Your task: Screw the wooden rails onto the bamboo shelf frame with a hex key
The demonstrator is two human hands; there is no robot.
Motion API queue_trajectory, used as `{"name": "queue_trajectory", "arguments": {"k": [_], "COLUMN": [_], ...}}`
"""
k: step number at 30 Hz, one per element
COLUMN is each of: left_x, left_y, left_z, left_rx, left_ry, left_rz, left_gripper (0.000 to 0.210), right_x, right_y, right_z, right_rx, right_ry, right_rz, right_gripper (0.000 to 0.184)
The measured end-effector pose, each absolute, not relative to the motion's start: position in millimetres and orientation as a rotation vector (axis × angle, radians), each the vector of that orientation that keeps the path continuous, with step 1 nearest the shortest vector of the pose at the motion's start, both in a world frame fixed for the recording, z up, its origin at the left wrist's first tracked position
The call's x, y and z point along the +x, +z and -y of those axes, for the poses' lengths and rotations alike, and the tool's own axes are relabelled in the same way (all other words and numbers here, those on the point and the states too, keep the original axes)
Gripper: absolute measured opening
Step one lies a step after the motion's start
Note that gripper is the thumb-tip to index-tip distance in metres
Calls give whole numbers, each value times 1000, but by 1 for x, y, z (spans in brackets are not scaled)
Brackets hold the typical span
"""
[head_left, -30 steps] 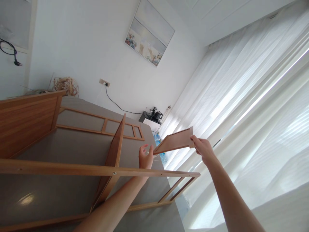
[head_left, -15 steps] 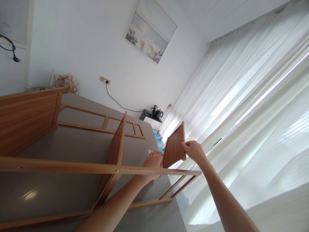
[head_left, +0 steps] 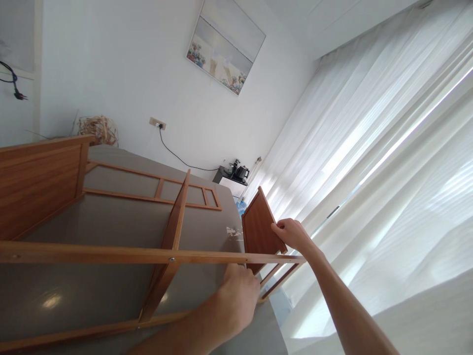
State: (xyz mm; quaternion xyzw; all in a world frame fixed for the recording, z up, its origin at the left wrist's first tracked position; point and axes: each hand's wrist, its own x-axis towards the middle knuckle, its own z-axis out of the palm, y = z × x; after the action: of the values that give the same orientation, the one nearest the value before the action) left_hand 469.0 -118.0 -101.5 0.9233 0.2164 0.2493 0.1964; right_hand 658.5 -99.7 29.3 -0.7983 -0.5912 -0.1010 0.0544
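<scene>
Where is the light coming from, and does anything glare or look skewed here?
Head view: brightest through the long white sheer curtains; the reddish-brown flat wooden panel in the right hand looks dark against them. Head view: a small glare patch, lower left, on the smooth grey surface. Head view: the scene slants, the rectangular framed painting appearing tilted.

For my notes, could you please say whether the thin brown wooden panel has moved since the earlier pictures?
Yes, the panel has moved down: previously above the long tan wooden rail, its lower part now shows below it.
</scene>
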Motion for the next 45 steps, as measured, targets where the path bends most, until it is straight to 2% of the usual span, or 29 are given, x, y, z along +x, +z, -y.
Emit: {"name": "queue_trajectory", "arguments": {"k": [2, 5, 9, 13, 17, 20, 22, 27, 32, 34, 45], "left_x": [456, 441, 440, 452, 469, 478, 480, 479, 473, 472, 467], "left_y": [-71, -33, -16, -11, 0, 0, -5, -10, -1, 2, 8], "left_z": [134, 144, 133, 117, 109, 104, 101, 98, 101, 102, 105], "left_rx": [2758, 2701, 2578, 2725, 2882, 2914, 2876, 2797, 2832, 2827, 2728], "left_ry": [714, 1129, 1349, 1253, 1086, 1004, 1023, 988, 778, 703, 563], "left_rz": [-398, -74, -55, -226, -324, -337, -302, -262, -356, -397, -448], "left_gripper": [14, 15, 13, 7, 21, 20, 19, 20, 23, 25, 32], "right_x": [660, 661, 660, 661, 662, 663, 662, 654, 652, 653, 623], "right_y": [29, 28, 26, 27, 28, 26, 24, 27, 41, 41, -23], "right_z": [100, 102, 103, 101, 98, 100, 102, 114, 147, 168, 253], "right_rx": [-2429, -2434, -2418, -2388, -2379, -2379, -2370, -2319, -2228, -2207, -1903], "right_ry": [-285, -243, -210, -175, -99, -74, -75, -185, -354, -362, -35], "right_rz": [1798, 1806, 1843, 1881, 1907, 1899, 1882, 1795, 1622, 1580, 1366], "right_gripper": [46, 48, 45, 43, 37, 32, 35, 48, 35, 37, 39]}}
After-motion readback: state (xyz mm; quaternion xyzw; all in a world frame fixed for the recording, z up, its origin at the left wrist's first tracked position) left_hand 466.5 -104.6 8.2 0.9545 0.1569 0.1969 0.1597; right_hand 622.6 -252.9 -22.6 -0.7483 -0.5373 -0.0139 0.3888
